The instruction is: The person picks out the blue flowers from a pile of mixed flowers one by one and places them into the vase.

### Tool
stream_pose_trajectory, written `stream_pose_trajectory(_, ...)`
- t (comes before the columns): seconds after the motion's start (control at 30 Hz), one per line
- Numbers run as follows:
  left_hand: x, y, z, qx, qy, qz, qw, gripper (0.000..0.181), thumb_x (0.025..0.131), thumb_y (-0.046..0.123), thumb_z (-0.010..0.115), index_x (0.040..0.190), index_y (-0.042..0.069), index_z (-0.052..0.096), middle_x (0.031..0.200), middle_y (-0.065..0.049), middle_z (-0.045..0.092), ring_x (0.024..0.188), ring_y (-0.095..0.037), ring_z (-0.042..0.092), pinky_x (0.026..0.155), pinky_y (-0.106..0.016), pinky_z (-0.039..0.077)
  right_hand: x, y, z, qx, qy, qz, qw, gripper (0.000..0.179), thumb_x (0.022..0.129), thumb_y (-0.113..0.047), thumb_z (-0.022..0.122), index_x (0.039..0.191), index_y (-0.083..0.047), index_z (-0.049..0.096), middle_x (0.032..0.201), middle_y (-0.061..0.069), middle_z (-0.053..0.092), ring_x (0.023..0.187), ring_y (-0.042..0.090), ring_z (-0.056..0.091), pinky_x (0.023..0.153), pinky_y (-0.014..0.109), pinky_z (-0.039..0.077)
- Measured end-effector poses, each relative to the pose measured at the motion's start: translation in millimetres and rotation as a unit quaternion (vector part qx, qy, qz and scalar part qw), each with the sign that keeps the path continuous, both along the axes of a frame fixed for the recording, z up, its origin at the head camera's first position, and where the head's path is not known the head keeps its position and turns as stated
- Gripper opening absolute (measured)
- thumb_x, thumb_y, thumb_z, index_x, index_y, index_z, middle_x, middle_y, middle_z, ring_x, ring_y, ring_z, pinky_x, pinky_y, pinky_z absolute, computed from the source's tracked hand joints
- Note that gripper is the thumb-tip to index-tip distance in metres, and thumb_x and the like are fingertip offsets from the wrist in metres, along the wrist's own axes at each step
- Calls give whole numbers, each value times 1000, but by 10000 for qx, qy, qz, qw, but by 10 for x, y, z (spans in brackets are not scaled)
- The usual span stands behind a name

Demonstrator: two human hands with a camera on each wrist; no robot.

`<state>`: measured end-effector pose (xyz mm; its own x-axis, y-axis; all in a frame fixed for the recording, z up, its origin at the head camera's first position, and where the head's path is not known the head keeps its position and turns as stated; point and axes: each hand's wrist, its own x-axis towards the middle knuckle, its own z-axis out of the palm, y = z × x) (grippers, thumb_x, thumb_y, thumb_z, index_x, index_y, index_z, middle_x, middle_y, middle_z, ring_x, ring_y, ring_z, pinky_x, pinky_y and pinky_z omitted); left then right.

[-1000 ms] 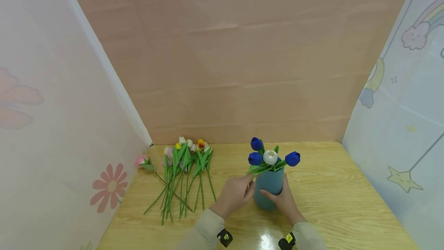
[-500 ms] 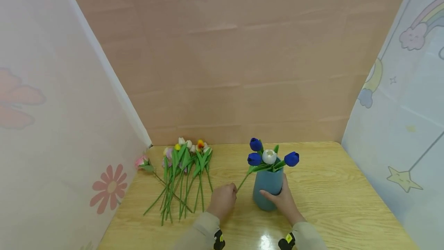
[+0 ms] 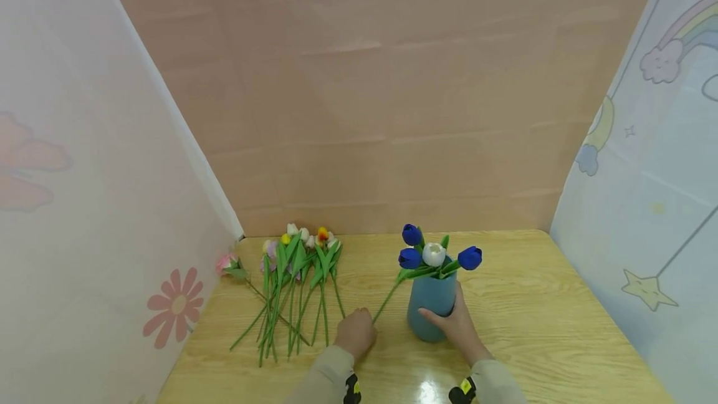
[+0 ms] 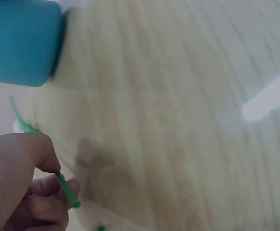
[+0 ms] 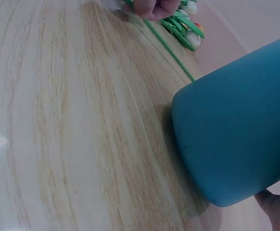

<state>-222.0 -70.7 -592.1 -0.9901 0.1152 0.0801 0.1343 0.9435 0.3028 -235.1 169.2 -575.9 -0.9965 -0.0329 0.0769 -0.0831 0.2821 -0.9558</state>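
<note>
A blue vase (image 3: pixel 432 307) stands on the table with several blue tulips (image 3: pixel 411 259) at its mouth. My right hand (image 3: pixel 459 326) grips the vase from the right, thumb across its front. Left of the vase, my left hand (image 3: pixel 356 333) pinches a green tulip stem (image 3: pixel 387 303) low down. The stem slants outside the vase up to leaves at the rim, where a white tulip (image 3: pixel 434 254) overlaps them. In the left wrist view the stem's cut end (image 4: pixel 74 201) pokes out past the fingers. The right wrist view shows mostly the vase's side (image 5: pixel 236 125).
Several loose tulips (image 3: pixel 297 285), white, yellow, orange and purple, lie on the left of the wooden table (image 3: pixel 538 317). A pink flower (image 3: pixel 227 263) lies at the far left. A brown backdrop (image 3: pixel 359 111) rises behind, with printed panels at both sides.
My left hand has moved from the leaves beside the vase rim down and left along the stem, near its lower end. My right hand keeps holding the vase.
</note>
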Motion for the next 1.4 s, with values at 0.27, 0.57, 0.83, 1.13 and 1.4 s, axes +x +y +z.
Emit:
stream_pose_trajectory(0.27, 10, -183, 196, 598, 285, -211, 9976, 20, 97, 21, 59, 84, 6, 64, 53, 6, 46, 43, -4, 34, 40, -20, 30, 11, 22, 23, -35, -117, -3, 9999, 111, 80, -31, 81, 155, -23, 0, 147, 20, 32, 134, 46, 35, 100, 67, 33)
stream_pose_trajectory(0.57, -15, -579, 270, 2390, 1049, 399, 9645, 29, 104, 31, 45, 94, 9, 61, 57, 8, 39, 44, -2, 31, 41, -19, 27, -5, 24, 5, -58, -94, 49, 9999, 111, 81, -30, 80, 155, -25, -3, 150, 19, 28, 137, 45, 32, 102, 66, 32)
stream_pose_trajectory(0.83, -20, -1039, 186, 3356, 1330, 1691, 9171, 32, 105, 36, 40, 101, 10, 58, 59, 0, 38, 43, -11, 31, 41, -26, 29, -22, 23, -37, -77, -78, 7, 9999, 109, 81, -30, 80, 155, -27, 0, 149, 18, 29, 136, 44, 33, 101, 67, 33)
stream_pose_trajectory(1.13, 26, -1321, 63, 2200, 730, 2347, 9440, 24, 102, 22, 47, 93, 4, 61, 51, 0, 45, 41, -13, 38, 38, -27, 29, -15, 10, -10, -8, -85, 38, 10000, 111, 81, -31, 79, 155, -25, -4, 150, 21, 27, 136, 47, 31, 100, 68, 32)
stream_pose_trajectory(1.4, 23, -1380, 30, 1108, 1077, 2355, 9595, 22, 95, 27, 56, 90, 6, 62, 71, -5, 57, 49, -14, 49, 41, -30, 37, -21, 1, -25, -33, -157, 8, 9999, 111, 80, -32, 80, 155, -25, -1, 150, 20, 28, 136, 46, 32, 101, 68, 32)
